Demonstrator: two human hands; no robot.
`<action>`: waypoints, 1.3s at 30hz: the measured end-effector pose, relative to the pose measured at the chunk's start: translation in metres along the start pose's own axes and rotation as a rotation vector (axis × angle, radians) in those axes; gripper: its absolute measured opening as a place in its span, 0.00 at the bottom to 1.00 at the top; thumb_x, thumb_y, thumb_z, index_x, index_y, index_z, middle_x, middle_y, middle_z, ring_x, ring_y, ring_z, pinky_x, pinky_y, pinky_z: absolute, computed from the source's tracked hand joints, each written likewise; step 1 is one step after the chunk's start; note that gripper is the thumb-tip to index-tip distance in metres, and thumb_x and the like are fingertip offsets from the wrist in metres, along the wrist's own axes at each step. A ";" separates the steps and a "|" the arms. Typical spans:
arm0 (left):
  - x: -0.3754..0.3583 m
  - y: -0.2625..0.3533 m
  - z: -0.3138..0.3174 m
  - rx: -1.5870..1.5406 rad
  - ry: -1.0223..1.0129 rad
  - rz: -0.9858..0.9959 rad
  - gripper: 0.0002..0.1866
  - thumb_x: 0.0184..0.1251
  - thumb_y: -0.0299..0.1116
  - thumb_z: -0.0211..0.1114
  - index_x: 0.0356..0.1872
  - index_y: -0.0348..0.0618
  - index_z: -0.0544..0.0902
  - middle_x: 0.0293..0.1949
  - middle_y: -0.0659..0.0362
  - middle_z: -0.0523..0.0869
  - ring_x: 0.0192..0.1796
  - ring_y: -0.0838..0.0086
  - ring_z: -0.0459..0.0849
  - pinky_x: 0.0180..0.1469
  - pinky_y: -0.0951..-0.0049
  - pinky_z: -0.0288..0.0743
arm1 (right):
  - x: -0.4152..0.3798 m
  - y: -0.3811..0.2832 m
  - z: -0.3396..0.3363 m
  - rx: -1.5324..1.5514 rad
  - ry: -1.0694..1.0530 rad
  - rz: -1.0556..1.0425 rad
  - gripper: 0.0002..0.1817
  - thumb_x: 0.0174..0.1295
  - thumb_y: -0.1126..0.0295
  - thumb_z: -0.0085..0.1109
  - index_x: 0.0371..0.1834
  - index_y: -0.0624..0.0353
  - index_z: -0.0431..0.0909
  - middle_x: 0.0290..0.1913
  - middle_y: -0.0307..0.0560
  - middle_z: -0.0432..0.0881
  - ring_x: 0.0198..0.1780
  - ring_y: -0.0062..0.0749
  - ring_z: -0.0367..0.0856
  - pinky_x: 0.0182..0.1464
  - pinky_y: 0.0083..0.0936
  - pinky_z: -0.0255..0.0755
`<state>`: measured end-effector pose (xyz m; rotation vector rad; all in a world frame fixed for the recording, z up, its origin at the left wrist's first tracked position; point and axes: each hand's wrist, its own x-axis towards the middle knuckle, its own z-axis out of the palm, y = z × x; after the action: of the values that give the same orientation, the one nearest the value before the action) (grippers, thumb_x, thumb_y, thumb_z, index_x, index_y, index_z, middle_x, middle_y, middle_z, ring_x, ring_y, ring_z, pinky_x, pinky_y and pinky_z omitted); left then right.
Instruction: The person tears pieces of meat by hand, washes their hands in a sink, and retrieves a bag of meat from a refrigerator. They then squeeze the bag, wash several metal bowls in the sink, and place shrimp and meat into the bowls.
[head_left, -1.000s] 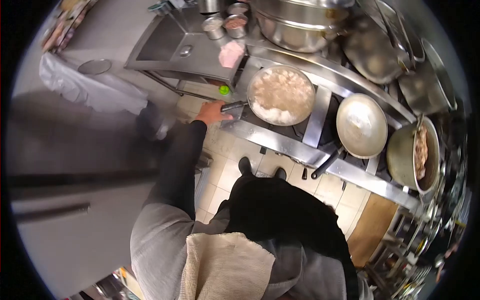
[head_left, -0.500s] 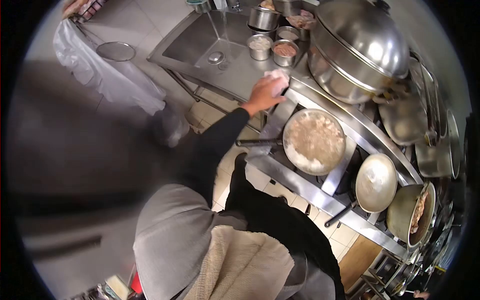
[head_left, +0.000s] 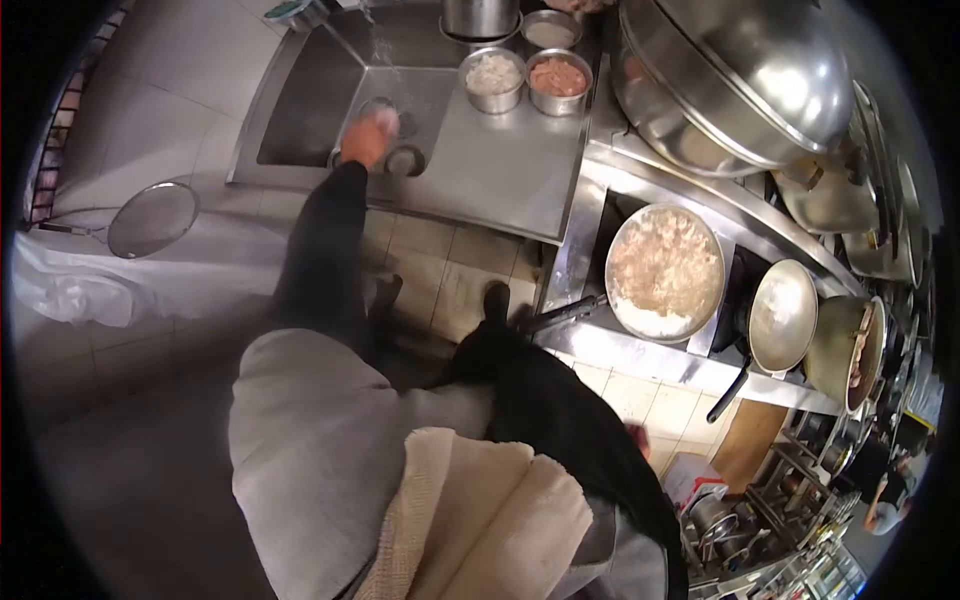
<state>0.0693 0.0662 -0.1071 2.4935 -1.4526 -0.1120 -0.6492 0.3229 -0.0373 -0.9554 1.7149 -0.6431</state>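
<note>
My left hand (head_left: 368,140) is over the metal sink (head_left: 275,125), above the drain area. It is closed, and a bit of a pinkish-white cloth (head_left: 387,121) shows at its fingers; the rest is hidden or blurred. Round metal drain fittings (head_left: 405,160) lie close to the hand. Water (head_left: 378,45) runs down into the sink behind it. My right hand is out of sight.
On the drainboard stand steel containers of pale pieces (head_left: 494,75) and pink meat (head_left: 558,78). Right of it, the stove holds a pan of frothy food (head_left: 665,270), a smaller pan (head_left: 783,315) and a large domed steamer (head_left: 730,75). A sieve (head_left: 153,220) hangs left.
My left hand has moved left with the cloth, from the stove's corner to over the sink. The view has shifted too.
</note>
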 end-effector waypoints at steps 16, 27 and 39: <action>-0.154 0.188 0.023 -0.380 0.075 0.583 0.19 0.61 0.31 0.62 0.55 0.57 0.82 0.70 0.55 0.70 0.71 0.58 0.66 0.67 0.53 0.61 | 0.183 -0.174 0.286 -1.037 0.014 -1.161 0.41 0.67 0.44 0.52 0.75 0.60 0.57 0.74 0.67 0.58 0.75 0.59 0.56 0.73 0.55 0.50; -0.020 -0.312 -0.075 0.009 0.464 -0.170 0.20 0.61 0.29 0.60 0.57 0.43 0.77 0.61 0.47 0.75 0.64 0.48 0.71 0.66 0.51 0.63 | 0.198 -0.185 0.388 -1.366 0.384 -0.743 0.46 0.69 0.37 0.44 0.77 0.63 0.52 0.77 0.67 0.51 0.79 0.66 0.42 0.76 0.59 0.37; 0.154 -0.203 -0.046 -0.603 -0.004 -0.064 0.24 0.62 0.42 0.68 0.57 0.43 0.81 0.52 0.50 0.84 0.56 0.57 0.81 0.59 0.61 0.72 | 0.254 -0.299 0.556 -0.608 -0.294 -1.148 0.08 0.60 0.68 0.65 0.37 0.59 0.80 0.37 0.49 0.81 0.40 0.47 0.79 0.45 0.40 0.72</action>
<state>0.3262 0.0371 -0.1049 2.0384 -1.1226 -0.4879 -0.0783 -0.0384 -0.1177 -2.3824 0.9674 -0.6215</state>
